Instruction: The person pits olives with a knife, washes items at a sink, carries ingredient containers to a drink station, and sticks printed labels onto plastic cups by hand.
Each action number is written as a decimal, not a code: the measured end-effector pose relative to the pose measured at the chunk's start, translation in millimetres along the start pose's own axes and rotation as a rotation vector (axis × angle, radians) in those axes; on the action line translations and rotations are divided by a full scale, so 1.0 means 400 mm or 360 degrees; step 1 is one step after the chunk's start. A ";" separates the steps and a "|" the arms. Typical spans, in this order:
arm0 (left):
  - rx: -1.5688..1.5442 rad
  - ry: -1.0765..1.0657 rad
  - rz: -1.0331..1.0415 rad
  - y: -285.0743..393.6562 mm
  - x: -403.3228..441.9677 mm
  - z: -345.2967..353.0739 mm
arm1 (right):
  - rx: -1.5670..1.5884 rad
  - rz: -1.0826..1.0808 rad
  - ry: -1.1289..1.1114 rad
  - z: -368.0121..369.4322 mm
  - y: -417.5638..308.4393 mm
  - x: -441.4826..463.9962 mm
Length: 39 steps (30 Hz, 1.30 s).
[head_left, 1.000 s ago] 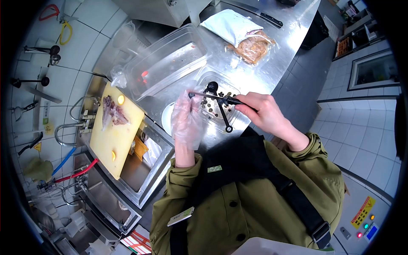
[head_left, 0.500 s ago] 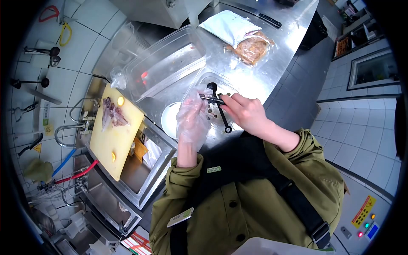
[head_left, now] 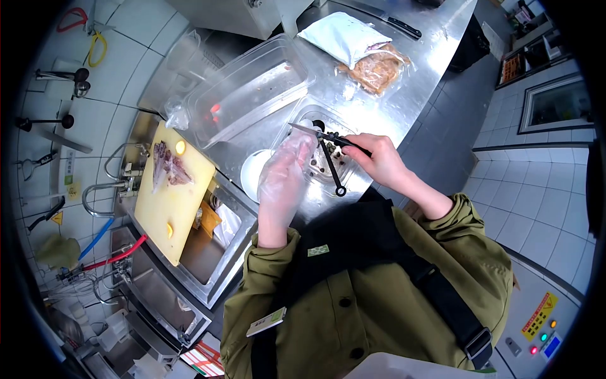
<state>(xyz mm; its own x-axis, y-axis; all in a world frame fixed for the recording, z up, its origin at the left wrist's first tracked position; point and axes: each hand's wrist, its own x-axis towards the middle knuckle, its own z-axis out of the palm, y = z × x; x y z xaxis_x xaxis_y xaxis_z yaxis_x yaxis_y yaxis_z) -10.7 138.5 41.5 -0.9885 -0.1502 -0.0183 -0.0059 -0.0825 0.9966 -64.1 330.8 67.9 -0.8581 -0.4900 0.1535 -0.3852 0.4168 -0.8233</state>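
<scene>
My left hand (head_left: 284, 167), in a loose clear plastic glove, has its fingers closed beside the clear tub; what they hold is hidden. My bare right hand (head_left: 382, 158) grips a black-handled tool with a pointed metal blade (head_left: 303, 129); whether it is a knife or scissors I cannot tell. The blade crosses over my left fingertips. Under my hands, the shallow clear tub (head_left: 349, 118) contains several small dark round pieces. A long black spoon (head_left: 332, 167) with a ring at its end lies across the tub, its head partly hidden.
A white bowl (head_left: 247, 180) stands left of my gloved hand. Beyond are a large clear tub (head_left: 252, 88), a white pouch (head_left: 344, 38), a wrapped brown food pack (head_left: 379, 71) and a knife (head_left: 404, 27). A yellow cutting board (head_left: 180, 211) with purplish food spans the sink.
My right hand has moved slightly right, turning the blade so it shows more clearly over my left fingers. My gloved hand has shifted a little, and more dark pieces show.
</scene>
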 end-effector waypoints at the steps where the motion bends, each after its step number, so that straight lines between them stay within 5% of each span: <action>1: -0.0181 0.0028 -0.0023 0.013 -0.007 0.004 | 0.0050 0.0028 0.0004 -0.003 -0.004 -0.001; 5: -0.1287 0.0002 -0.0344 0.047 -0.004 0.008 | 0.0202 0.0053 0.0014 -0.017 -0.017 -0.008; 20: -0.1362 0.0237 -0.0379 0.054 0.015 0.015 | 0.0207 0.0008 0.0058 -0.033 -0.042 -0.016; 29: -0.1853 -0.0107 -0.0205 0.032 0.016 0.009 | 0.0172 -0.0067 -0.0004 -0.029 -0.060 -0.019; 32: -0.1750 -0.0018 -0.0235 0.030 0.018 0.004 | 0.0204 0.0000 -0.0003 -0.033 -0.065 -0.020; 34: -0.1110 0.0070 -0.0061 0.032 0.021 0.009 | 0.0175 -0.0045 -0.0011 -0.035 -0.067 -0.019; 36: -0.1015 0.0072 -0.0043 0.048 0.021 0.016 | 0.0118 -0.0079 -0.0027 -0.039 -0.068 -0.019; 39: -0.1474 -0.0030 -0.0191 0.083 0.018 0.023 | 0.0012 -0.0126 -0.0055 -0.045 -0.067 -0.019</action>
<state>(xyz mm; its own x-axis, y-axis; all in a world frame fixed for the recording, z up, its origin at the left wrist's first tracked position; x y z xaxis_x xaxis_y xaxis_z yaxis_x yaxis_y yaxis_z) -19.5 143.7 75.2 -0.9914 -0.0747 -0.1074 0.0071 -0.8503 0.5263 -53.5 337.2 98.7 -0.8128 -0.5474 0.1993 -0.4486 0.3699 -0.8136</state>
